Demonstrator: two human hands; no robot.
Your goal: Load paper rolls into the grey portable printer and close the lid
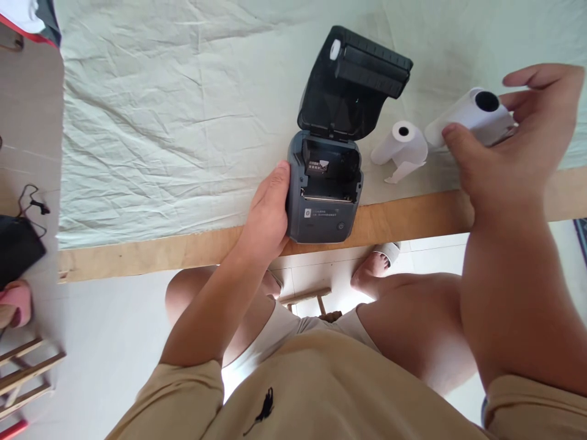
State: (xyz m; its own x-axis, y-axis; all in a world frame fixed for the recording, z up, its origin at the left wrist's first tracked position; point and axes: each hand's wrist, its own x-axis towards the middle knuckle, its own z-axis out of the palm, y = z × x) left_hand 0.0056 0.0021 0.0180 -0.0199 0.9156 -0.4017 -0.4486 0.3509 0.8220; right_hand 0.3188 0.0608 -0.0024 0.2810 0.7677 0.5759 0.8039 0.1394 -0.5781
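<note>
A dark grey portable label printer (325,223) stands at the table's front edge with its black lid (339,110) swung up and back. Its paper bay lies exposed, with no roll in it. My left hand (269,211) is closed on the printer's left side, thumb along the casing. To the right, my right hand (518,128) is around a large white paper roll (458,116) with a wide dark core; its thumb presses the near side, and the index finger sticks out. Between the printer and that roll stands a smaller paper roll (389,143), its loose end partly unwound.
A wrinkled pale green cloth (174,122) covers the table, leaving a bare wooden front edge (413,211). Wooden stool parts (27,373), a pink slipper (16,302) and a black bag-like object (21,247) are at the left. My legs are under the table edge.
</note>
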